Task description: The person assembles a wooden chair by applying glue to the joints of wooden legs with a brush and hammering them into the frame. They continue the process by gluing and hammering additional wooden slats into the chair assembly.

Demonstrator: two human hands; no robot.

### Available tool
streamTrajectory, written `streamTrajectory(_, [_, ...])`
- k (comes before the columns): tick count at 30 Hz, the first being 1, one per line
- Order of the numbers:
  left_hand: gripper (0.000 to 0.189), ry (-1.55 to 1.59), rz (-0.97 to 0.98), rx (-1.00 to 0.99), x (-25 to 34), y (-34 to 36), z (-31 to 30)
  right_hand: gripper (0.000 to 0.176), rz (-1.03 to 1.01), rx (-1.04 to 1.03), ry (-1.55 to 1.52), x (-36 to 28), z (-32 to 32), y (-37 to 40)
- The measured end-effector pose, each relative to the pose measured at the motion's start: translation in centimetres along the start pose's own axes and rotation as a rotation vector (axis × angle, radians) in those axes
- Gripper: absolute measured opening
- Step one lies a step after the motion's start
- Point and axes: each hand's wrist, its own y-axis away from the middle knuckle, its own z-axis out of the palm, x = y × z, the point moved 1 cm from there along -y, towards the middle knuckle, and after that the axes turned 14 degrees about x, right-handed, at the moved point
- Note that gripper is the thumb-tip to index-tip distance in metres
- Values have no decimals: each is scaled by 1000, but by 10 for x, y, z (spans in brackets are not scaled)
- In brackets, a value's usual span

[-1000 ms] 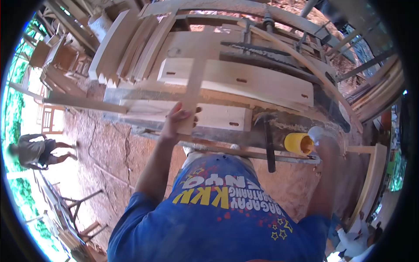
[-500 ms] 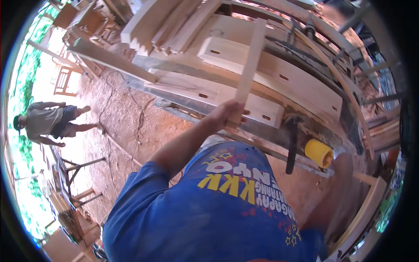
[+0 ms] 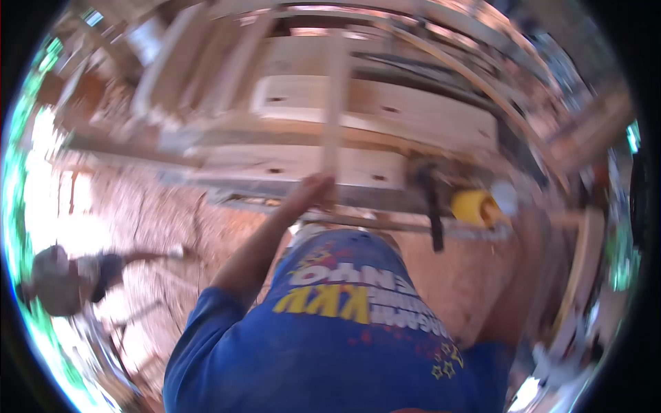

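Note:
My left hand [image 3: 317, 191] is closed around the near end of a long, narrow wooden strip [image 3: 335, 103]. The strip runs away from me across two pale slotted boards, one farther [image 3: 434, 117] and one nearer [image 3: 237, 160]. At the bench's right end, my right hand [image 3: 531, 221] is smeared by motion and its fingers cannot be made out. It is close to a whitish round object [image 3: 506, 198] and a yellow cylindrical container [image 3: 474, 208] lying on its side. Left of the container, a hammer [image 3: 435, 217] has its dark handle toward me.
Thick boards [image 3: 169, 65] lie at the back left of the bench. A thin curved strip [image 3: 475, 86] crosses the back right. Another person [image 3: 62, 279] is on the dusty ground at left. An upright timber [image 3: 580, 275] stands at right.
The view has turned and blurred, so the bench looks more level and the strip points straighter away. My left hand keeps its hold. My right hand stays near the yellow container.

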Motion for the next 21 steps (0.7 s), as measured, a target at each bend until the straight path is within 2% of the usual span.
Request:
streamTrajectory(1, [48,37,-21,61,4,3,4,20,3,49,0,-3,-25,-2])
streamTrajectory(2, [49,67,-6,-10,2,-1,4,18,145,-58,-39,-28,-86,-18])
streamTrajectory(4, [48,170,-26,44,0,-3,8,18,245,-24,-32,-24,-122,-10])
streamTrajectory(7, [43,233,-69,62,19,-9,11,23,477,-289,-107,-29,-182,-15])
streamTrajectory(8, [45,201,-45,106,24,-9,14,22,491,-224,-130,-24,-190,-8])
streamTrajectory(11, [51,97,53,243,47,-11,28,21,619,-67,-273,-10,-208,40])
streamTrajectory(13, [54,-2,137,306,58,-28,32,22,811,-84,-491,-6,-215,65])
streamTrajectory(15, [57,-111,331,292,68,-48,35,24,879,-85,-761,-6,-208,82])
streamTrajectory(17, [51,-370,293,218,78,-66,30,27,872,-23,-1050,-15,-181,95])
streamTrajectory(19, [46,-134,247,333,67,-77,34,29,802,-32,-1287,-49,-156,89])
streamTrajectory(21, [38,95,247,329,83,-70,39,29,727,-20,-1479,-88,-154,67])
